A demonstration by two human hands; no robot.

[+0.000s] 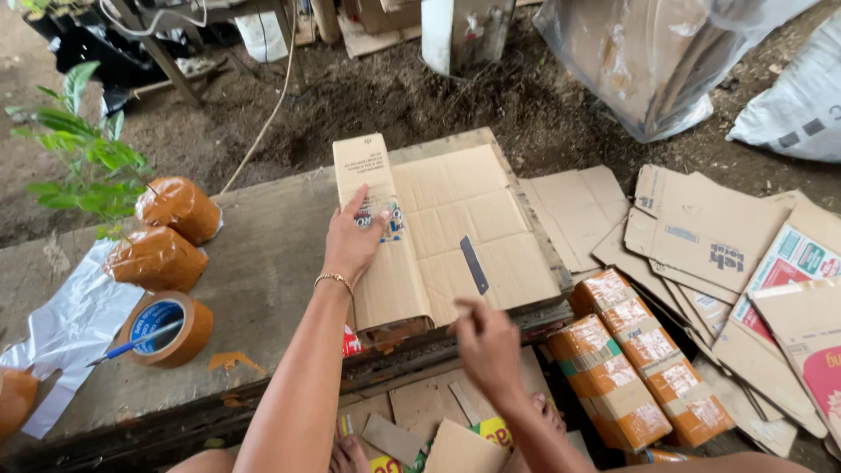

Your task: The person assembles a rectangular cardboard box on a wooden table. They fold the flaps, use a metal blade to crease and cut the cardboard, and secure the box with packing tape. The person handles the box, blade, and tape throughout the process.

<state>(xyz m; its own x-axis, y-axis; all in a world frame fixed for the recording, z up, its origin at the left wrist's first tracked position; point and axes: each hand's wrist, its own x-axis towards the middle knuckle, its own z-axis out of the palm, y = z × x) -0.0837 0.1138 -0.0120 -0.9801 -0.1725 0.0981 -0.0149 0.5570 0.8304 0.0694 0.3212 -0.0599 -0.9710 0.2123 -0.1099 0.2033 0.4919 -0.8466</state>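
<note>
Flattened brown cardboard box (447,236) lies on the far right part of the weathered wooden worktop (263,263). I note the left hand (353,241) pressed flat on its folded left flap, fingers spread, gripping nothing. Right hand (488,346) hovers just off the near edge of the cardboard, fingers loosely curled; I cannot tell whether it holds anything. A grey utility blade (474,264) rests on the cardboard between the hands. Left on the worktop: a roll of brown packing tape (168,328) with a blue pen (131,344) across it, two brown-taped bundles (166,235) beyond. Taped cardboard packs (635,368) sit on the ground to the right, loose cardboard sheets (718,245) past them.
</note>
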